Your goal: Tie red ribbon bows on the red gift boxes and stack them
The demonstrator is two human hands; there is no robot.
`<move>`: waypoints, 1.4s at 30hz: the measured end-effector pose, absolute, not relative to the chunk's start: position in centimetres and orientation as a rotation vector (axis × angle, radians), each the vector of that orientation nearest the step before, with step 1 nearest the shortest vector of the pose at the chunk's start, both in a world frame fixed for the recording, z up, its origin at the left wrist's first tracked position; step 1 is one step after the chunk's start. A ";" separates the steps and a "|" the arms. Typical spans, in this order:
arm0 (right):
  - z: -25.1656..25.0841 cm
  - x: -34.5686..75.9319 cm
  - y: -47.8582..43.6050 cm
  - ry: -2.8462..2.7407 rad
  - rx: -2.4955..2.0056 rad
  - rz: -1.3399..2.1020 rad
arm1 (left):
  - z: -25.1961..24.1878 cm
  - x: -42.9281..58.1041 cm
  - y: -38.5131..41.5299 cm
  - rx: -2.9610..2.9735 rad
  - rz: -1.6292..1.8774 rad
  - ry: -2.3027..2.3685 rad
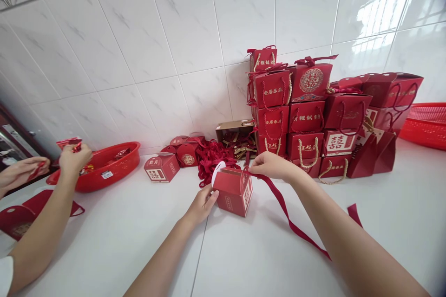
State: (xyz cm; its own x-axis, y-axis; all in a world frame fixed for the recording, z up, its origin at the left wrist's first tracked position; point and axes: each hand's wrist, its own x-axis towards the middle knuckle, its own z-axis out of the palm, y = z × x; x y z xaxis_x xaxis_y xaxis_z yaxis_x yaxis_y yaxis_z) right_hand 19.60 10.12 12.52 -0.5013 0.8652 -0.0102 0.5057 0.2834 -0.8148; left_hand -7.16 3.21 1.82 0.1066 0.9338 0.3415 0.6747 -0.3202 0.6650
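A red gift box (228,191) with white-and-gold character panels stands on the white table in front of me, its top partly open and one round-ended flap showing its white inside. My left hand (201,204) is closed on the box's left side, thumb on the front face. At the upper right edge of the box, my right hand (270,166) pinches a dark red ribbon (284,204). The ribbon's long tail runs down to the right, passing by my right forearm. One short ribbon end lies beyond that forearm.
Stacked red gift boxes (306,116) with rope handles rise at the back right, near a red basket (423,125). Behind my box lie a ribbon heap (214,160) and a cardboard box (235,125). Left, a co-worker's hands (75,155) hold red packets over a red basin (114,169).
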 end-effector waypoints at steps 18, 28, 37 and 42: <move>12.9 19.7 9.9 -2.060 -1.144 1.198 | 2.2 -7.0 3.0 2.043 1.037 1.549; 11.4 18.9 10.9 -2.002 -1.113 1.180 | 2.0 -7.1 3.0 2.023 1.048 1.557; 11.5 19.2 11.1 -1.991 -1.165 1.204 | 2.1 -6.9 2.9 2.012 1.055 1.549; 11.7 19.1 10.8 -1.988 -1.142 1.217 | 2.1 -7.0 2.9 2.004 1.055 1.556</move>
State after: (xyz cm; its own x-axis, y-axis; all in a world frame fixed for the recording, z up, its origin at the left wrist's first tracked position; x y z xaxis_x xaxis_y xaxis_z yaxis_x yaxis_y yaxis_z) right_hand 19.05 10.83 11.73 -0.4957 0.8684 0.0150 0.3819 0.2335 -0.8942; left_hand -6.98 2.90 2.07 0.0999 0.9418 0.3210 0.6471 -0.3066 0.6980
